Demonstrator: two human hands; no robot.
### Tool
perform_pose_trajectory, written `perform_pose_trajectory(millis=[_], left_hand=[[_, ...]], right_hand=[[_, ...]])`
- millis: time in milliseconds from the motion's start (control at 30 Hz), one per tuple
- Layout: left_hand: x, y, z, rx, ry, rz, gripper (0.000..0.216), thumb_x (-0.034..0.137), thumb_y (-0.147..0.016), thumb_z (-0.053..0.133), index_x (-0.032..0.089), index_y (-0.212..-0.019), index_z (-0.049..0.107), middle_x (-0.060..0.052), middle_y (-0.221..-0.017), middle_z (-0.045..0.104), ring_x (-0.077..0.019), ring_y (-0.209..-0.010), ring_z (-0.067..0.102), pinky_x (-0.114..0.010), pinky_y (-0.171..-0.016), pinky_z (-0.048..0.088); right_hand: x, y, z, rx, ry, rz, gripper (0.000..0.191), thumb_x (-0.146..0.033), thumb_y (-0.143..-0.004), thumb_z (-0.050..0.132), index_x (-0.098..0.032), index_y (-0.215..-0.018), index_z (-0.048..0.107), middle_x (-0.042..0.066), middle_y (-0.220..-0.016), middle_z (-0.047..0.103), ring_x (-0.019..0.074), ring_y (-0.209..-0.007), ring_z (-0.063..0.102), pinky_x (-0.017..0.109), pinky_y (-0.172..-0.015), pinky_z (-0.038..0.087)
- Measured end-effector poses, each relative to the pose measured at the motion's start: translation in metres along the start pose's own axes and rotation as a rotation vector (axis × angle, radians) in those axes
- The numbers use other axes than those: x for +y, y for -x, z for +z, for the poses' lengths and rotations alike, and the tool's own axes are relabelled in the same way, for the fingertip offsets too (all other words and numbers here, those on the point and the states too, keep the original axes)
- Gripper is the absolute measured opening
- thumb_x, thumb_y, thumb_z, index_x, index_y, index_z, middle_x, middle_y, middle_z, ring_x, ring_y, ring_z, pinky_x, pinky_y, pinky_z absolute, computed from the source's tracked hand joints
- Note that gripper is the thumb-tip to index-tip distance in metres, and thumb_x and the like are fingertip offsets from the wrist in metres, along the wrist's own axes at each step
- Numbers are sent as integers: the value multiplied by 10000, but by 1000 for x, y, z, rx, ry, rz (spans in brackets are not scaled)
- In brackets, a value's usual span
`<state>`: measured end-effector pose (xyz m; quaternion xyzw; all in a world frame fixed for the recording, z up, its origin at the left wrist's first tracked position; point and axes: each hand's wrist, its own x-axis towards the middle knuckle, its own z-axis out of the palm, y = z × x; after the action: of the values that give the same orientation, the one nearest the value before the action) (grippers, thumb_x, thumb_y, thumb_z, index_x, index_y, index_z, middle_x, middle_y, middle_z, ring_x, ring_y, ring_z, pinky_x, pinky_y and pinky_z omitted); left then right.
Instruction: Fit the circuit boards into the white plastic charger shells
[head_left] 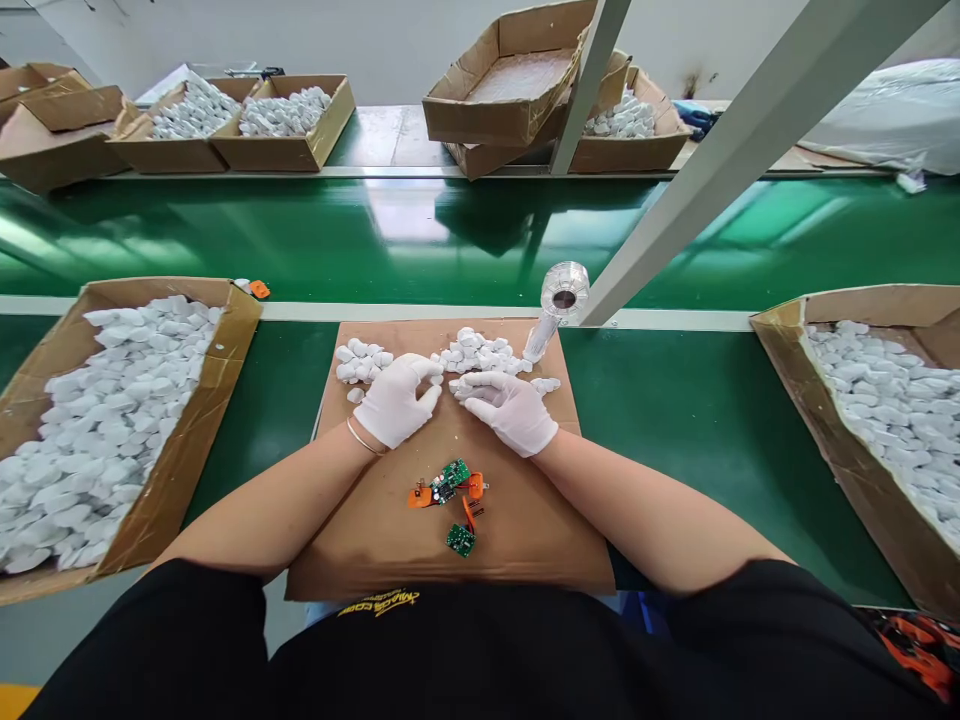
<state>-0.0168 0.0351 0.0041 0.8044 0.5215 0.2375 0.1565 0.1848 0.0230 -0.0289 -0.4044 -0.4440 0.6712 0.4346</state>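
Note:
My left hand [399, 400], in a white glove, curves at the near edge of the loose white pieces, its thumb apart from its fingers. Small white pieces [364, 360] lie behind it, and a few show by its fingertips. Facing it, my right hand [511, 410], also gloved, has its fingers stretched leftward and its thumb apart, in front of a larger heap of white pieces [480, 350]. Whether either hand touches a piece is hard to see. Nearer my body lie green circuit boards [451, 478] with orange parts, and another small green board [460, 540].
A cardboard sheet [397, 540] covers the bench before me. Boxes of white pieces stand left [206, 420] and right [817, 420]. Behind the sheet is a clear tape roll [565, 290] beside a slanting metal post [712, 200]. Beyond runs a green belt [315, 235], with more boxes [300, 150] behind.

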Motion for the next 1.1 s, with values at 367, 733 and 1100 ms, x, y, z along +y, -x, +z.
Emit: perform_pose_trajectory(millis=[367,733,1100], left_hand=[[20,4,17,-50,-437,37,293,455,-851,617,221,-988,727,-120,-958,654,-334,-942,554,-461,-807,376],[7,4,18,286,-164,306,68,270,-806,683,242,-864,703,-28,-840,678,-205,-827,591,-370,-814,429],[2,-5,11,76,-464,-104,293,190,-723,606,140,-1009,643,-181,-980,652,-398,-998,576,-545,-839,394]], right_hand=[[1,0,0,92,2,-99,299,-403,-721,796,-193,-871,646,14,-812,681,134,-693,662,314,-691,571],[-4,5,-1,-10,118,-180,331,-345,-698,812,-200,-968,688,63,-987,711,192,-896,681,364,-868,580],[-4,7,0,-69,47,-38,328,-347,-732,810,-187,-960,637,46,-921,690,138,-794,659,324,-775,562]])
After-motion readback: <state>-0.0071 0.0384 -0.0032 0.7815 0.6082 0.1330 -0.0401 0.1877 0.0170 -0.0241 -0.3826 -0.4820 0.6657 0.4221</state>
